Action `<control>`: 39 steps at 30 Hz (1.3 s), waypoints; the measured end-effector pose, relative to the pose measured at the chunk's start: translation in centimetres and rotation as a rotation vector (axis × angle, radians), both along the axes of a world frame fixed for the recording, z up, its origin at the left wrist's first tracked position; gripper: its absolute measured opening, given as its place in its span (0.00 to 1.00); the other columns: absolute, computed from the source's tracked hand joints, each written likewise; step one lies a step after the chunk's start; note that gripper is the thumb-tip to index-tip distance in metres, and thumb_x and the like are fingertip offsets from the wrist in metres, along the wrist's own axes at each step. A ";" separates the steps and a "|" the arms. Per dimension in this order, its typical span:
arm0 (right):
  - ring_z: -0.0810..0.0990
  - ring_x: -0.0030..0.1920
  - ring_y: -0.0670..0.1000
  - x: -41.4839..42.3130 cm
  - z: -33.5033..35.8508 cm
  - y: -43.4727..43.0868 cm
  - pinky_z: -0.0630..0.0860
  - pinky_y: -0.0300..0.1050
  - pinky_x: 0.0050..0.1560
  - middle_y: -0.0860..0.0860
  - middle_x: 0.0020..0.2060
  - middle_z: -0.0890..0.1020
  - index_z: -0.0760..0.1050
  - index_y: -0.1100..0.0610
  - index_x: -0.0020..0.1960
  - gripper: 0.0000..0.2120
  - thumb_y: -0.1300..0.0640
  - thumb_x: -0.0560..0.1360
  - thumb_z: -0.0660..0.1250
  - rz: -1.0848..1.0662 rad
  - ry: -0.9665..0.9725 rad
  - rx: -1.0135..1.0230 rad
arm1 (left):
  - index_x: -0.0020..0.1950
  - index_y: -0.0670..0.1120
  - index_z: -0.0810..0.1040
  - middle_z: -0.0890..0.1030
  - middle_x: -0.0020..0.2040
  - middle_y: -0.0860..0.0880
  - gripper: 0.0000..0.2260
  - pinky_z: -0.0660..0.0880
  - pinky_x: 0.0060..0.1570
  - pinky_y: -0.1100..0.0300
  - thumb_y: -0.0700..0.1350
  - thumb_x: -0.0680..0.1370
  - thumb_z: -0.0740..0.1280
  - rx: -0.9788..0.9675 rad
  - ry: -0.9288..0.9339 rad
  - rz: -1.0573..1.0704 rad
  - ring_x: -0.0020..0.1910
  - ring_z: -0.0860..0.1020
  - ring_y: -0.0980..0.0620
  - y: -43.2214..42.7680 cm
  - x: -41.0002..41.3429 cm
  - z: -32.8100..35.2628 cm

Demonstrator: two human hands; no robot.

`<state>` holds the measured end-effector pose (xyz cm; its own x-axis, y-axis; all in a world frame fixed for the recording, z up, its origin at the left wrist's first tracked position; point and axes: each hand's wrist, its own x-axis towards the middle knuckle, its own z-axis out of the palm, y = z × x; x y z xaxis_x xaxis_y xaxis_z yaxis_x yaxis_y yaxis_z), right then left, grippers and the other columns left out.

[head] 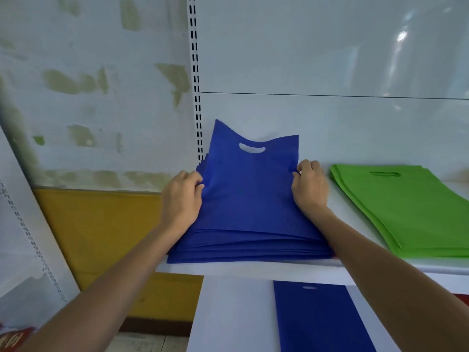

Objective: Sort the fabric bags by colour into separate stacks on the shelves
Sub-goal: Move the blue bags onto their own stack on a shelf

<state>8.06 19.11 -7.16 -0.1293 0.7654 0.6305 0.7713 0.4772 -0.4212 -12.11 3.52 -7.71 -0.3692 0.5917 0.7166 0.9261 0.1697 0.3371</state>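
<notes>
A stack of blue fabric bags point(250, 199) lies on the white shelf point(253, 271), its cut-out handle end bent up against the back panel. My left hand point(181, 198) pinches the stack's left edge and my right hand point(309, 185) pinches its right edge. To the right on the same shelf lies a flat stack of green fabric bags point(406, 207), apart from the blue one. Another blue bag point(319, 316) lies on the shelf below, partly hidden by my right forearm.
A slotted white upright point(196, 97) runs up the back at the shelf's left end. Left of the shelving is a patchy wall with a yellow lower band point(96, 229). A loose white shelf panel point(28, 224) leans at the far left.
</notes>
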 end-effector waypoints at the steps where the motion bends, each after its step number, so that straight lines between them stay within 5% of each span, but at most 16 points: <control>1: 0.74 0.51 0.64 0.1 0.5 -0.2 0.66 0.52 0.42 0.61 0.54 0.75 0.70 0.65 0.54 0.08 0.62 0.79 0.58 0.017 -0.009 0.002 | 0.45 0.39 0.78 0.78 0.38 0.43 0.01 0.69 0.31 0.57 0.36 0.74 0.68 -0.003 0.117 -0.004 0.35 0.77 0.44 -0.2 0.2 0.4; 6: 0.75 0.48 0.66 3.7 2.8 -2.1 0.70 0.55 0.42 0.65 0.52 0.77 0.65 0.66 0.60 0.11 0.64 0.79 0.57 0.141 0.117 0.050 | 0.56 0.38 0.73 0.80 0.46 0.41 0.09 0.70 0.35 0.55 0.38 0.77 0.64 0.043 0.093 -0.038 0.43 0.78 0.43 -2.0 2.7 1.6; 10: 0.74 0.44 0.63 10.1 3.1 -3.7 0.64 0.49 0.39 0.64 0.51 0.76 0.62 0.63 0.67 0.18 0.67 0.78 0.57 0.158 0.088 0.113 | 0.52 0.40 0.79 0.81 0.47 0.42 0.07 0.73 0.41 0.52 0.37 0.76 0.64 0.015 0.151 -0.105 0.46 0.78 0.41 -3.2 7.8 1.3; 16: 0.75 0.54 0.63 24.8 2.0 -7.5 0.71 0.54 0.53 0.61 0.60 0.73 0.72 0.64 0.61 0.14 0.67 0.77 0.57 -0.052 0.074 0.076 | 0.63 0.43 0.75 0.78 0.58 0.46 0.13 0.70 0.50 0.56 0.41 0.79 0.60 -0.026 0.066 -0.266 0.57 0.74 0.47 -3.9 21.0 1.2; 24: 0.74 0.56 0.58 41.7 -4.9 -14.4 0.70 0.50 0.54 0.58 0.61 0.73 0.72 0.62 0.62 0.14 0.63 0.78 0.58 -0.296 0.132 -0.101 | 0.62 0.44 0.76 0.78 0.57 0.47 0.14 0.68 0.55 0.56 0.41 0.77 0.61 -0.125 -0.096 -0.515 0.58 0.73 0.46 -6.0 36.5 -6.0; 30: 0.72 0.58 0.60 50.3 -11.7 -17.6 0.70 0.51 0.55 0.61 0.62 0.72 0.71 0.64 0.63 0.15 0.65 0.77 0.58 -0.436 0.050 -0.364 | 0.64 0.47 0.74 0.75 0.59 0.50 0.15 0.69 0.51 0.59 0.40 0.78 0.60 -0.475 -0.204 -0.742 0.54 0.74 0.51 -7.1 44.3 -13.5; 39: 0.75 0.52 0.59 48.0 -22.4 -16.8 0.67 0.42 0.47 0.60 0.55 0.77 0.75 0.63 0.58 0.12 0.66 0.76 0.60 -0.308 -0.028 -0.488 | 0.62 0.45 0.76 0.77 0.57 0.48 0.14 0.67 0.47 0.69 0.38 0.78 0.62 -0.717 -0.428 -0.644 0.46 0.74 0.56 -8.2 42.2 -26.4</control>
<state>56.09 2.29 -29.53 0.1340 0.9718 0.1940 0.8579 -0.0157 -0.5136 30.10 -4.73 -34.14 0.0256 0.9997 0.0051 0.7396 -0.0223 0.6727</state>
